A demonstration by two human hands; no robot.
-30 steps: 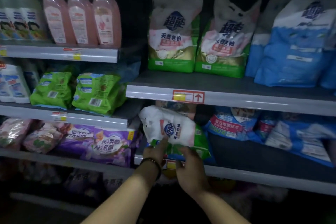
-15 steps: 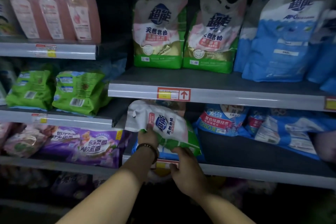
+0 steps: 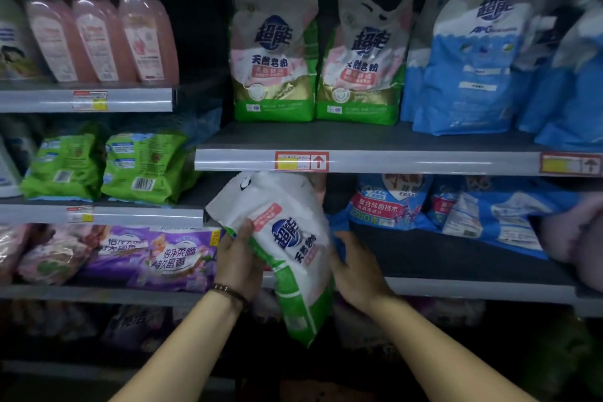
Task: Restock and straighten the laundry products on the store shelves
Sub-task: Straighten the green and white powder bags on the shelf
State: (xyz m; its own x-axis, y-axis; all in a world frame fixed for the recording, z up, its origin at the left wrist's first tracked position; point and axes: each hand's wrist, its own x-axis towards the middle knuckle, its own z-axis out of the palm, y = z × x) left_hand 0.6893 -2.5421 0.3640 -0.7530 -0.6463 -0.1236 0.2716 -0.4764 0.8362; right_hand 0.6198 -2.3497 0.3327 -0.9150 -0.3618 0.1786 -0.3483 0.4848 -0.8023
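Note:
A white and green bag of washing powder (image 3: pixel 287 251) hangs tilted in front of the lower right shelf (image 3: pixel 456 287), its top corner just under the shelf rail above. My left hand (image 3: pixel 239 258) grips its left edge, thumb on the front. My right hand (image 3: pixel 355 271) holds its right side from behind. Two matching white and green bags (image 3: pixel 274 52) stand upright on the upper shelf (image 3: pixel 391 161), next to large blue bags (image 3: pixel 470 59).
Pink bottles (image 3: pixel 98 29) line the top left shelf. Green packs (image 3: pixel 140 166) lie on the middle left shelf, purple packs (image 3: pixel 156 254) below them. Blue pouches (image 3: pixel 388 202) lie at the back of the lower right shelf. A blurred pale shape (image 3: pixel 577 238) shows at the right edge.
The white and green bag has come off the lower shelf toward me and swung more upright, its bottom now hanging below the shelf edge. Both hands moved with it.

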